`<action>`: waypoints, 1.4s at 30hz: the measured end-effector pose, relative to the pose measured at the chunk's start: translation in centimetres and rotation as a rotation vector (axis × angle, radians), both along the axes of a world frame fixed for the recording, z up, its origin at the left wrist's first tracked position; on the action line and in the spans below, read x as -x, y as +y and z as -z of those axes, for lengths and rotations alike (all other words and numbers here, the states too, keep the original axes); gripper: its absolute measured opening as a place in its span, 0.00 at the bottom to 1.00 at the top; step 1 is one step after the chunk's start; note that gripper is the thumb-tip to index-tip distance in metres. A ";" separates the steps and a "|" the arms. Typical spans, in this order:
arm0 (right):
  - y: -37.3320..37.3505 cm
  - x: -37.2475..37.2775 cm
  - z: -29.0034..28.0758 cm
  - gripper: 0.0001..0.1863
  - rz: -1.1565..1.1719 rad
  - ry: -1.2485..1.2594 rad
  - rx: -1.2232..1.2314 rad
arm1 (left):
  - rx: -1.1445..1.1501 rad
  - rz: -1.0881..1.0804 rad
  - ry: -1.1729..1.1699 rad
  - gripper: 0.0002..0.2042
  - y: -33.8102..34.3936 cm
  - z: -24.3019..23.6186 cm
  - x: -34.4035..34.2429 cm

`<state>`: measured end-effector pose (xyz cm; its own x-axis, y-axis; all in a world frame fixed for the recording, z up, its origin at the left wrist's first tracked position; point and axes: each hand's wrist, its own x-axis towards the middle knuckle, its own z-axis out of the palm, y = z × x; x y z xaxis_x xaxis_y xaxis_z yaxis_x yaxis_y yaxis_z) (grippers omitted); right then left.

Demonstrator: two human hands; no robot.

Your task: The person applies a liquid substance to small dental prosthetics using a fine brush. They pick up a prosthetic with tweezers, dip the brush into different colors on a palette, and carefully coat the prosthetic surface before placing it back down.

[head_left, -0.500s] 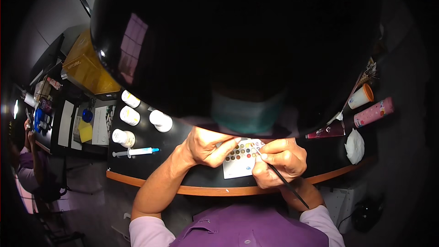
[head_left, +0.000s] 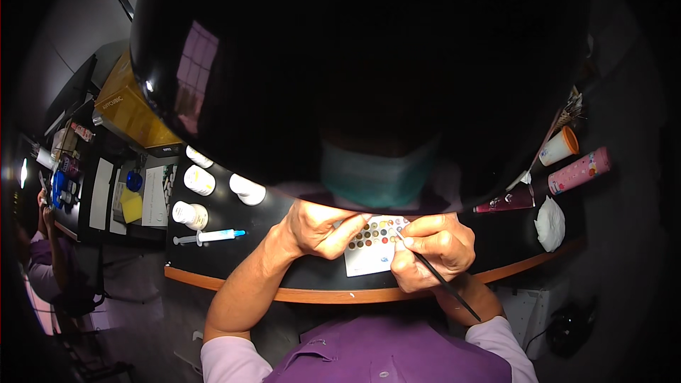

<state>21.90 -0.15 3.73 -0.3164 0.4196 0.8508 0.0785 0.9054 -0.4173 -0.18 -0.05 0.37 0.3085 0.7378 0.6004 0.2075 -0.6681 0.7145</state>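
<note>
My right hand [head_left: 438,247] pinches a slim paintbrush [head_left: 445,284] with a black handle, its tip pointing away from me over a white palette card [head_left: 362,265]. Rows of small round coloured spots cover the card's far part, while its near part is plain white. On the card's left side my left hand [head_left: 323,230] is closed, thumb pressed to the fingers by the far edge. What it pinches, if anything, is hidden by the fingers and a big dark shiny visor [head_left: 369,85] hanging above.
Several white bottles [head_left: 199,180] and a syringe [head_left: 213,236] with a blue tip are at the left. A crumpled white tissue [head_left: 549,225], a pink cylinder [head_left: 579,170] and an orange-rimmed cup [head_left: 560,146] lie at the right. Far left, another person's arm [head_left: 58,252] shows at a neighbouring desk.
The visor has shifted slightly left in view, covering a little more of the rear bottles. Both hands and the paintbrush stay almost exactly in place over the card.
</note>
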 end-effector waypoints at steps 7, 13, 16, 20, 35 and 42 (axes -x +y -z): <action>-0.1 0.0 0.2 0.14 0.007 0.000 0.012 | -0.034 -0.028 0.019 0.06 -0.1 0.5 0.1; 0.0 -0.1 0.1 0.13 0.045 -0.010 -0.006 | -0.039 -0.030 0.031 0.05 0.1 0.9 0.3; 0.1 -0.2 0.2 0.13 0.050 -0.013 -0.002 | -0.028 -0.039 0.010 0.05 0.0 0.5 0.0; 0.0 -0.3 0.2 0.12 0.051 -0.024 0.003 | -0.056 -0.031 0.014 0.05 0.3 0.7 0.2; 0.0 -0.1 0.1 0.12 0.027 -0.015 0.022 | -0.052 -0.017 0.049 0.06 0.2 0.3 0.2; 0.2 -0.2 0.4 0.12 0.008 -0.002 0.016 | -0.046 -0.029 0.020 0.06 0.2 -0.1 -0.1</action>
<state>22.12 0.06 3.38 -0.3143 0.4357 0.8434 0.0868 0.8979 -0.4315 -0.10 0.18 0.51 0.2992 0.7182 0.6282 0.2411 -0.6939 0.6785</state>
